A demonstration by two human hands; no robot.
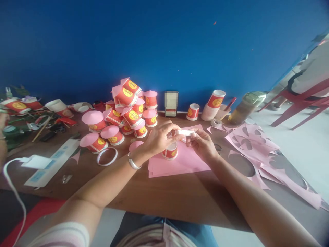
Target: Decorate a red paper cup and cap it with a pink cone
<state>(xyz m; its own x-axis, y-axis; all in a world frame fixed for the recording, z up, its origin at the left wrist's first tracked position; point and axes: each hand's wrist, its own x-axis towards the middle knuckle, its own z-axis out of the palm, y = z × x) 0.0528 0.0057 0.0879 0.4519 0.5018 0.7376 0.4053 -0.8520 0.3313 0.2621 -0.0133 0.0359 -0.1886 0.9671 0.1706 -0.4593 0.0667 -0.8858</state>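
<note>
Over the table's middle, my left hand (pixel 162 138) pinches the left end of a small white tube (pixel 186 132). The fingers of my right hand (pixel 204 145) are closed on its other end, so the tube lies level between both hands. What the tube contains cannot be made out. Just below my hands, a red and white paper cup (pixel 170 153) stands upside down on pink paper sheets (pixel 190 161). Near my left wrist is a pink paper cone (pixel 135 145), partly hidden by the arm.
Several cups with pink cone tops (pixel 110 132) are piled left of centre. A phone (pixel 171 104) leans on the blue wall. To the right are stacked cups (pixel 216 101), a jar (pixel 246 106) and pink paper scraps (pixel 257 147). A power strip (pixel 52 163) and tape ring (pixel 107 156) lie left.
</note>
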